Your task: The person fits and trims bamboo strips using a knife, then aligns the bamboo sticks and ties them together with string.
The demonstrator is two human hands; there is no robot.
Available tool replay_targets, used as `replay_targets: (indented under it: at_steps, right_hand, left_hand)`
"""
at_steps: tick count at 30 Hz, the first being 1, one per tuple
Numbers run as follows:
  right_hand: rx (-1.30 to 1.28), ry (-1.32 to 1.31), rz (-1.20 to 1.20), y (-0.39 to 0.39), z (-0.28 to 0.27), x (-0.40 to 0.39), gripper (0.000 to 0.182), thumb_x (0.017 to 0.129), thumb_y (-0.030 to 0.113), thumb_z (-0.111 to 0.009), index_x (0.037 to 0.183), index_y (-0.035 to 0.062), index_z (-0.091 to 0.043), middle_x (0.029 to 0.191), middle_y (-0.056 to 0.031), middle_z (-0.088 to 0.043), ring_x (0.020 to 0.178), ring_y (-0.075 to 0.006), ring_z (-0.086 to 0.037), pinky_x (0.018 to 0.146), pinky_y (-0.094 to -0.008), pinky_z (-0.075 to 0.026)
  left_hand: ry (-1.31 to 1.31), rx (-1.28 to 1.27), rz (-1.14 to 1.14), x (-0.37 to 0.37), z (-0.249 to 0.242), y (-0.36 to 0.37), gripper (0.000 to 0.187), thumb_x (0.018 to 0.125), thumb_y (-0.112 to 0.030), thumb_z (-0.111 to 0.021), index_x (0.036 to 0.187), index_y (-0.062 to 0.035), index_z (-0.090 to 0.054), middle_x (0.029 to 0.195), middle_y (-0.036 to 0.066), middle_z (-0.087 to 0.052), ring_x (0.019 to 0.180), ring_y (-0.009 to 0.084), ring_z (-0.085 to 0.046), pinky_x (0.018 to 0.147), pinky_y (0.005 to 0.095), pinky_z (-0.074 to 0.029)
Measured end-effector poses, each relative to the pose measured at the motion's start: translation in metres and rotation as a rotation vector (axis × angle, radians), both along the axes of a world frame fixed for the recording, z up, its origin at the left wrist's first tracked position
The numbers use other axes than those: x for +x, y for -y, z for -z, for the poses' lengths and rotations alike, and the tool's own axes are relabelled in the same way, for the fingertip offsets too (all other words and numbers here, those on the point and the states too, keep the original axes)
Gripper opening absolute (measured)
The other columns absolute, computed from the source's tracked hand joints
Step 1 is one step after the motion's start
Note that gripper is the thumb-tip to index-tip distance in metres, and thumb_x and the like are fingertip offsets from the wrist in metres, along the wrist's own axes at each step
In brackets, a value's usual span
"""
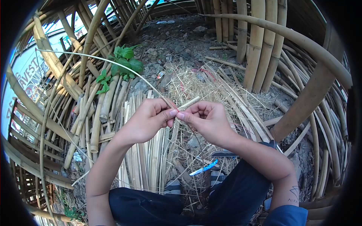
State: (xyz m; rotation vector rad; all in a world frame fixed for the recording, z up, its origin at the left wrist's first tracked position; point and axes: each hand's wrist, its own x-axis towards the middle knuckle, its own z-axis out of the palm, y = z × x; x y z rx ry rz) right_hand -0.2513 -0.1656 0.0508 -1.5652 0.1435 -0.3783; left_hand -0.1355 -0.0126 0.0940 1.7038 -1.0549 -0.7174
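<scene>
My left hand (151, 118) is closed in a pinch on a long, thin bamboo strip (124, 67), which arches up and away to the far left. My right hand (207, 118) pinches at the same spot, its thumb tip touching the left thumb. A short, pale bamboo end (190, 102) pokes out between the two hands, above the right fingers; whether it belongs to the same strip is hidden by the fingers. Below the hands, between my feet, lies a knife (204, 167) with a blue handle and a light blade.
Split bamboo slats (135, 165) lie in a row at left of centre. Shavings (192, 84) cover the ground ahead. Upright bamboo poles (260, 49) stand at the right, and more poles lean at the left beside a green plant (126, 60). A curved pole (301, 35) crosses the upper right.
</scene>
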Motion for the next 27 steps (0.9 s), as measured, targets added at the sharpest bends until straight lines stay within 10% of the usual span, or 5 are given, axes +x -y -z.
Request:
replay_targets:
  at_steps: [10, 27]
  right_hand:
    - [0.016, 0.1, -0.003, 0.002, 0.006, -0.001, 0.018, 0.086, 0.015, -0.07, 0.087, -0.0035, -0.069, 0.059, 0.0059, -0.053, 0.05, 0.0003, -0.04, 0.044, -0.019, -0.029]
    - [-0.224, 0.09, -0.175, 0.02, -0.002, -0.003, 0.017, 0.09, 0.016, -0.066, 0.093, -0.0011, -0.067, 0.059, 0.0054, -0.052, 0.052, -0.0006, -0.042, 0.046, -0.0206, -0.033]
  left_hand:
    - [0.015, -0.011, 0.059, -0.002, 0.002, -0.002, 0.034, 0.1, -0.029, -0.047, 0.09, 0.0003, -0.062, 0.071, 0.001, -0.058, 0.066, 0.0063, -0.05, 0.064, 0.0231, -0.044]
    - [-0.079, 0.0, 0.002, -0.004, 0.004, 0.004, 0.039, 0.099, -0.028, -0.047, 0.08, 0.001, -0.064, 0.061, 0.0, -0.056, 0.053, 0.0032, -0.046, 0.05, 0.0195, -0.036]
